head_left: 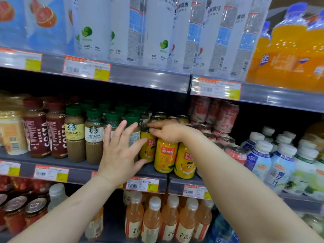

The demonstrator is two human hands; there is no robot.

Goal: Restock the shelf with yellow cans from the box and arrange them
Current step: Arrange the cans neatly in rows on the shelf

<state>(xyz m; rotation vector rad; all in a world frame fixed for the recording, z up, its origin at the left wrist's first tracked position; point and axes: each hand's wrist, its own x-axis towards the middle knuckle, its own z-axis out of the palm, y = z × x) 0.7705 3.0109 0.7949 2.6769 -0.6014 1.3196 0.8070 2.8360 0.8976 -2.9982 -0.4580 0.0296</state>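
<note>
Item: middle shelf [112,170], restock point, listed near to far.

Front edge: three yellow cans [165,156] stand upright in a row just behind the lip, touching one another. More can tops show in the rows behind. No box in view.

Left hand [121,151]: fingers straight and spread, holding nothing, thumb touching or just beside the leftmost can, palm in front of the green-capped coffee bottles [93,135].

Right hand [168,131]: rests over the can tops, fingers reaching left; whether they pinch a can cannot be told.

Handling, as judged: steady the leftmost can from its side while the right presses from above, squaring the row to the lip.

Room: tight. Coffee bottles crowd the left, pink cans [226,118] the right; the upper shelf rail [149,79] limits lift. Open room lies only forward, off the edge.
</note>
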